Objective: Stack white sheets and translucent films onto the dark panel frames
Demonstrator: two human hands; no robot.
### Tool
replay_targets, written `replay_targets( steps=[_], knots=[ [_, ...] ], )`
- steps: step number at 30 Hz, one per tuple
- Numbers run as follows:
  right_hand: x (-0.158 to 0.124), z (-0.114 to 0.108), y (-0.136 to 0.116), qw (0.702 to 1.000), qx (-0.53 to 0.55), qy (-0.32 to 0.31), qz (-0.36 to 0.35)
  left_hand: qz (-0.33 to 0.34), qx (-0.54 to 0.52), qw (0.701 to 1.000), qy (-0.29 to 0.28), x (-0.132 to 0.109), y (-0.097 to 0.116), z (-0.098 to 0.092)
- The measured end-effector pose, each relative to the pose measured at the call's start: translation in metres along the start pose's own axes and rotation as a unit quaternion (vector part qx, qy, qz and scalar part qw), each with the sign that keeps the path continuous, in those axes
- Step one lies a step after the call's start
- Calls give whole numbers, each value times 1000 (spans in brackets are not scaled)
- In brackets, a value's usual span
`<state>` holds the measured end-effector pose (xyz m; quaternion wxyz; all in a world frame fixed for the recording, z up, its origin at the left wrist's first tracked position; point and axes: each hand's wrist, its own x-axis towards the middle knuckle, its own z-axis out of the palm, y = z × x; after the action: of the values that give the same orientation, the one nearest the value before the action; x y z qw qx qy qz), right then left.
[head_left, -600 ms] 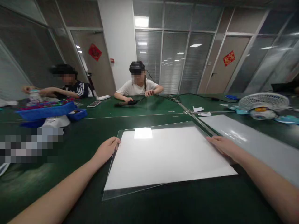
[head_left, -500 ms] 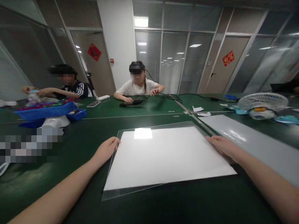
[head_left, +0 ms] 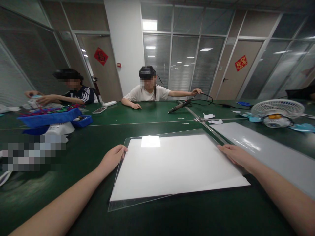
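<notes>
In front of me lies a clear sheet point(head_left: 118, 206), its edges showing past a white sheet of paper point(head_left: 182, 167). The two are slightly askew, and the paper's lower right corner sticks out beyond the clear sheet. A ceiling light reflects near the top. My left hand point(head_left: 113, 158) pinches the left edge of the clear sheet, fingers closed on it. At the opposite edge, my right hand point(head_left: 233, 154) is closed on the clear sheet, with some fingertips hidden underneath.
A whitish board point(head_left: 268, 144) lies to the right, below a white fan cage point(head_left: 278, 109) with blue blades. Blue trays point(head_left: 51, 118) with small colourful items stand left. Across the green table point(head_left: 105, 119), one person holds a black corded tool point(head_left: 180, 106); another handles something at left.
Both my hands and the sheets have stayed nearly still. Across the table, the person has moved the black tool to the right, arm stretched out.
</notes>
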<state>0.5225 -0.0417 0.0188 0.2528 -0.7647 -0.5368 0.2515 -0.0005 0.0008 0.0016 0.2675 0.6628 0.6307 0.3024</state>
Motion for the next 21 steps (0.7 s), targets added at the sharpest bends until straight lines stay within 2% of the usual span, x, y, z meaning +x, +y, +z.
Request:
replay_targets(
  steps=[12,17,21],
  knots=[
    [0,0,0,1000,-21,-14,13,-9,24,1000,-1,0,-1,1],
    [1,0,2,999,13,-26,20,-6,35,999,3,1,1,0],
    [-3,-1,-3,1000,22,-2,15,-15,8,1000,8,-1,6,0]
  ],
)
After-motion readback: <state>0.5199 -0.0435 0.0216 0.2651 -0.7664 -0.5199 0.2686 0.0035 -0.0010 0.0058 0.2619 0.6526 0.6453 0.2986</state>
